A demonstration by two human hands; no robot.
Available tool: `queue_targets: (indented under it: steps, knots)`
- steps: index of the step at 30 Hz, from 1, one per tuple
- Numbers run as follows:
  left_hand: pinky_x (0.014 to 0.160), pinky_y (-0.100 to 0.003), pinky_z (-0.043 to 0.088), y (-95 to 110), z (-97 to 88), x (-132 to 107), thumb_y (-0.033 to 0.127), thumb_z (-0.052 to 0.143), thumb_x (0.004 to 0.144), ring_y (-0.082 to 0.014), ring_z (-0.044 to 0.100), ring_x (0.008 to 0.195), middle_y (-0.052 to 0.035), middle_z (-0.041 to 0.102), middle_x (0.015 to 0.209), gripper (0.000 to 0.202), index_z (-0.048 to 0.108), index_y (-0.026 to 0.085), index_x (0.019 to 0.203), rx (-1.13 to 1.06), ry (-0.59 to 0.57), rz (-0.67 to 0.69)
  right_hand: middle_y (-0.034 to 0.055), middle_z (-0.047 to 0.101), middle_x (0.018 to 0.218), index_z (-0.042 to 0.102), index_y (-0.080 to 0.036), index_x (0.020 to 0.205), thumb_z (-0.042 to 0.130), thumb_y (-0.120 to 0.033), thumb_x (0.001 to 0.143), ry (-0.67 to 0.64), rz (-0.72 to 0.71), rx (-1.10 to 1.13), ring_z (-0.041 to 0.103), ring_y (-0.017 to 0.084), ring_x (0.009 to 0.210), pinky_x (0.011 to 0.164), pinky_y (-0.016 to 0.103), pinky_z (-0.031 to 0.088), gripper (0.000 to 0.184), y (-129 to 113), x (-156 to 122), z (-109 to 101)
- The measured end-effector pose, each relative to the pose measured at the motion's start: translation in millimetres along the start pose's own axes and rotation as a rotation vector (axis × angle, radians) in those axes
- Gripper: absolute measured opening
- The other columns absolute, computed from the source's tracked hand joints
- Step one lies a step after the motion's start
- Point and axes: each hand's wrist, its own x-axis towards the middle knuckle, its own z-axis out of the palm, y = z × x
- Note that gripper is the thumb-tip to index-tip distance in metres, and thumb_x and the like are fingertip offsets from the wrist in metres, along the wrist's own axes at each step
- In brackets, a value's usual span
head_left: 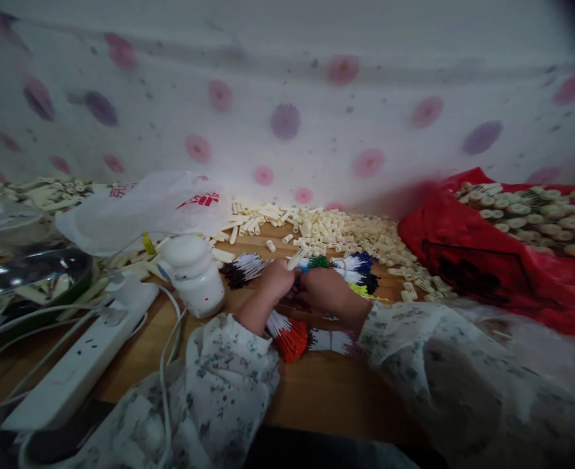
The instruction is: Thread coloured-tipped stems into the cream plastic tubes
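My left hand (pixel 280 280) is closed around a cream plastic tube (pixel 297 258) that points up and away from me. Close against it, my right hand (pixel 329 293) is curled with its fingertips mostly hidden, and what they pinch cannot be made out. Bundles of thin white sticks with coloured tips surround both hands. A black-tipped bundle (pixel 244 269) lies left of them, and a blue-tipped bundle (pixel 358 262) and a green-tipped bundle (pixel 319 262) lie behind. Nearer to me are an orange-tipped bundle (pixel 290 337) and a pale bundle (pixel 331 341).
Many cream plastic pieces (pixel 350 228) are heaped along the back. A white jar (pixel 196 277) and a white power strip (pixel 89 348) with cables stand left, beside a metal bowl (pixel 72 267). A red bag (pixel 467 254) of assembled pieces sits right; a white bag (pixel 145 215) lies back left.
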Motion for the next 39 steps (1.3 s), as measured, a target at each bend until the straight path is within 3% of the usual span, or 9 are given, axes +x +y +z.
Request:
queue_targets:
  steps: [4,7,12,16,19,23,26,30,39]
  knots:
    - [0.061,-0.026,0.044,-1.4,0.9,2.4,0.025,0.063,0.072,-0.0214,0.062,0.074,-0.0091,0.072,0.078,0.013,0.070,0.014,0.077,0.139,-0.043,0.047,0.0131,0.072,0.082,0.070,-0.013,0.085,0.050,-0.011,0.082,-0.004,0.035,-0.074,0.069,0.023,0.074,0.061,0.028,0.044,0.020,-9.8,-3.1,-2.4]
    - [0.063,-0.026,0.043,-2.0,0.8,2.8,0.025,0.061,0.073,-0.0218,0.063,0.075,-0.0100,0.072,0.081,0.015,0.070,0.015,0.079,0.220,-0.057,0.073,0.0138,0.072,0.079,0.069,-0.014,0.080,0.052,-0.017,0.082,-0.040,0.056,-0.076,0.069,0.024,0.070,0.059,0.028,0.045,0.018,-5.7,0.0,3.3]
    - [0.058,-0.027,0.039,-1.3,-2.3,0.4,0.025,0.058,0.074,-0.0217,0.061,0.067,-0.0107,0.070,0.072,0.017,0.070,0.014,0.077,0.316,-0.049,0.103,0.0126,0.071,0.080,0.068,-0.015,0.079,0.054,-0.024,0.079,-0.079,0.099,-0.035,0.067,0.024,0.072,0.059,0.028,0.043,0.017,21.2,-8.7,7.2]
    - [0.054,-0.026,0.036,11.4,-6.0,-9.2,0.030,0.056,0.076,-0.0189,0.058,0.061,-0.0083,0.067,0.069,0.021,0.069,0.014,0.080,0.322,-0.074,0.154,0.0048,0.068,0.068,0.066,-0.017,0.072,0.053,-0.019,0.077,-0.095,0.117,0.059,0.061,0.016,0.062,0.054,0.023,0.037,0.014,52.2,-28.4,-0.8]
    - [0.054,-0.023,0.036,24.0,-4.3,-21.7,0.037,0.059,0.076,-0.0161,0.056,0.061,-0.0038,0.067,0.071,0.024,0.069,0.016,0.084,0.289,-0.150,0.242,-0.0002,0.064,0.061,0.064,-0.016,0.070,0.053,-0.019,0.077,-0.016,0.073,0.286,0.054,0.010,0.054,0.050,0.020,0.034,0.014,68.0,-40.5,-0.6]
    - [0.047,-0.022,0.032,29.4,3.8,-35.1,0.038,0.061,0.073,-0.0124,0.048,0.048,0.0011,0.057,0.054,0.024,0.067,0.015,0.074,0.142,-0.377,0.273,-0.0017,0.058,0.058,0.063,-0.015,0.066,0.056,-0.023,0.075,0.190,0.051,0.676,0.047,0.009,0.052,0.049,0.020,0.034,0.014,73.7,-46.9,8.5]
    - [0.047,-0.021,0.033,29.7,7.7,-39.6,0.038,0.060,0.074,-0.0107,0.046,0.046,0.0021,0.054,0.053,0.024,0.063,0.015,0.070,-0.026,-0.390,0.227,0.0005,0.064,0.069,0.065,-0.015,0.076,0.064,-0.027,0.071,0.241,0.092,1.039,0.055,0.011,0.060,0.055,0.022,0.043,0.014,75.0,-48.9,11.9]
    - [0.050,-0.021,0.037,37.4,7.6,-44.9,0.036,0.058,0.076,-0.0101,0.049,0.050,0.0017,0.058,0.057,0.022,0.063,0.015,0.073,-0.199,-0.402,0.203,0.0029,0.069,0.082,0.065,-0.017,0.093,0.072,-0.030,0.066,0.257,0.158,1.466,0.062,0.012,0.066,0.064,0.027,0.051,0.031,75.2,-53.2,9.9]
    - [0.052,-0.022,0.039,46.4,10.0,-50.5,0.034,0.059,0.076,-0.0110,0.050,0.051,0.0024,0.057,0.055,0.019,0.064,0.016,0.077,-0.307,-0.382,0.207,0.0008,0.068,0.069,0.067,-0.017,0.084,0.069,-0.037,0.069,0.438,0.283,1.486,0.060,0.011,0.057,0.055,0.025,0.050,0.025,61.2,-50.6,14.7]
